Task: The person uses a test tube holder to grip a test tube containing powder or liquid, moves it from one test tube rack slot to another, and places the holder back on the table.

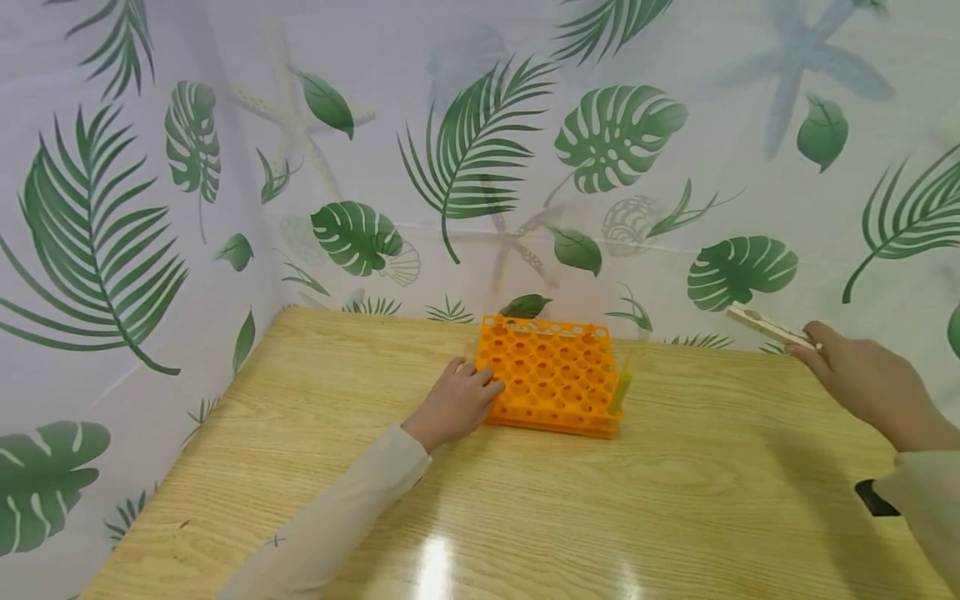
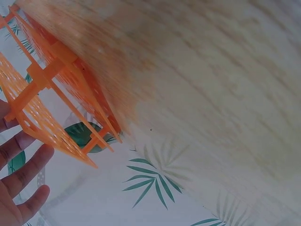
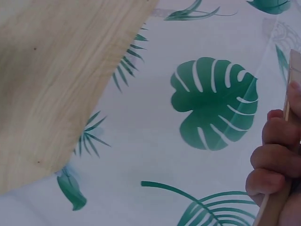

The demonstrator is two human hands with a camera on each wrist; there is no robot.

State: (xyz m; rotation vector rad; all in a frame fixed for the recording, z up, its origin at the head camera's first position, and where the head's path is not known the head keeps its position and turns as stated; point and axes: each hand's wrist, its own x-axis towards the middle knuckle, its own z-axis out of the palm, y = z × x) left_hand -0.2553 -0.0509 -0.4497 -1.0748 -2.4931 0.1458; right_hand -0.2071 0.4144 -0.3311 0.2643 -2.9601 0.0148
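On the surface (image 1: 675, 500), an orange rack (image 1: 551, 372) is placed; its left end is touched by the left hand (image 1: 454, 406), fingers relaxed. In the right hand (image 1: 870, 383), a wooden clip (image 1: 765, 323) is gripped by curled fingers. A tube (image 1: 623, 390) is tilted at the rack's right end.

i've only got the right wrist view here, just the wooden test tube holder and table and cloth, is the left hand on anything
Observer: Yes. The left hand touches the left end of an orange test tube rack.

Operator: ok that rack's not in my picture, any tube at it

Observer: One: the head view shows a see-through, yellowish test tube at the rack's right end, though I can't tell whether it sits in a hole.
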